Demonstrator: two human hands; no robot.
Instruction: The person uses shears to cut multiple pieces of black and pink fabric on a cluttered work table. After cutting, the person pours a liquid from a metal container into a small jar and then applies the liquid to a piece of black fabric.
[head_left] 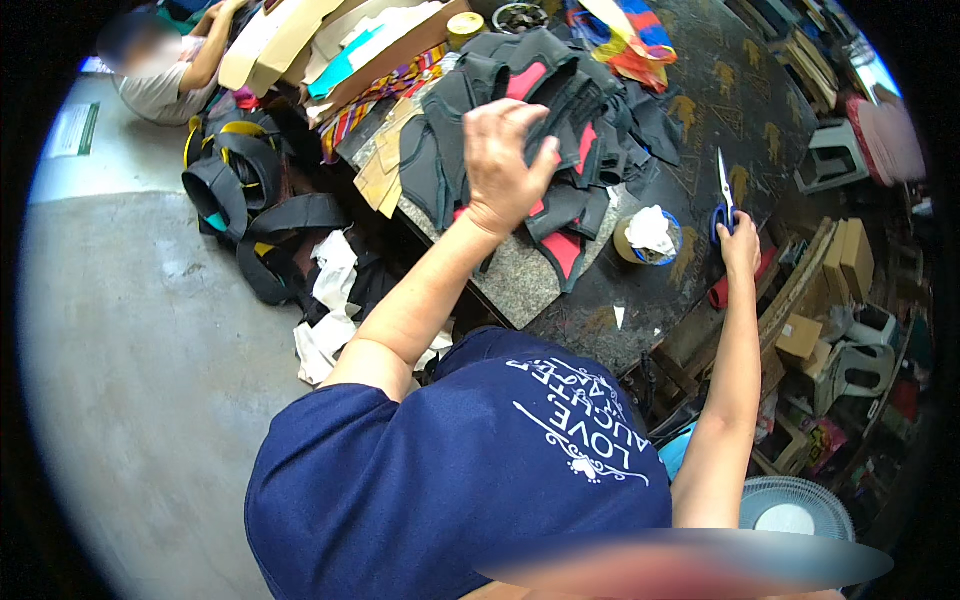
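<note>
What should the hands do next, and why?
Maybe the left hand should pick one of the dark fabric pieces, because it looks open and empty above them, while the right hand holds the blue-handled scissors.

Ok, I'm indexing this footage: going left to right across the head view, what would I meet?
Black straps, left hand, blue-rimmed tub holding white material, right hand with blue-handled scissors, tall brown box.

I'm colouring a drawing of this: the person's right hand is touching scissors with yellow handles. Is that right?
Not quite: the scissors have blue handles, not yellow ones, as the head view shows. The person's right hand is indeed touching them.
</note>
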